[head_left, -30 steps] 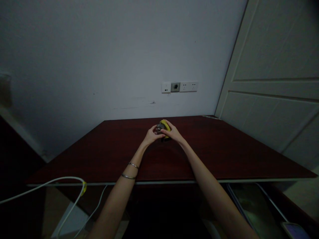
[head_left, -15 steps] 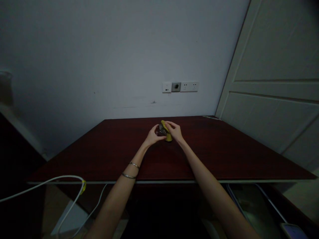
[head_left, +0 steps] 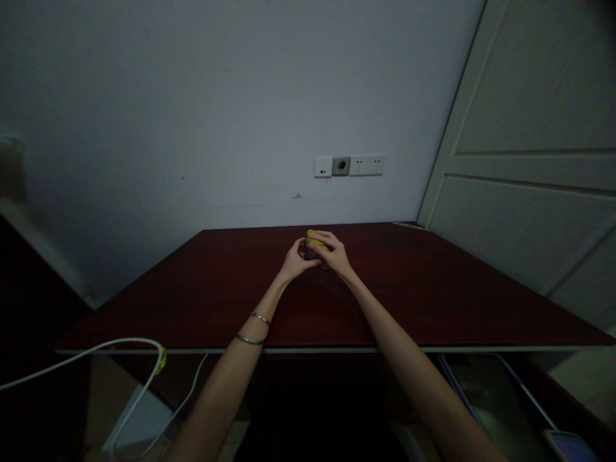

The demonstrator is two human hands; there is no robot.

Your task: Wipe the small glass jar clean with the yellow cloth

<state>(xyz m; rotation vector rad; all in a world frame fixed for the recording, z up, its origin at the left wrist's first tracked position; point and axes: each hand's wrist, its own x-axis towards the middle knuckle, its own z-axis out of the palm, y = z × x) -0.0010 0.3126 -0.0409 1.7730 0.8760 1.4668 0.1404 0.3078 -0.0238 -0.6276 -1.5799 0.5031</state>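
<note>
left hand [head_left: 292, 262]: grip curled round dark object [head_left: 312, 255] | right hand [head_left: 337, 255]: grip closed over yellow cloth [head_left: 311, 235]

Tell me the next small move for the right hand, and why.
I'd probably slide the right hand slightly across the dark object: that hand lies over the yellow, cloth-like piece, which appears to rest against the object, and the left hand curls around the other side, seemingly bracing it.

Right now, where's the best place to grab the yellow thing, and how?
Probably pinch the yellow thing by its top end, coming from above on the far side. That end pokes out past the right hand, whose fingers cover much of the rest, and the left hand crowds the left.
</note>
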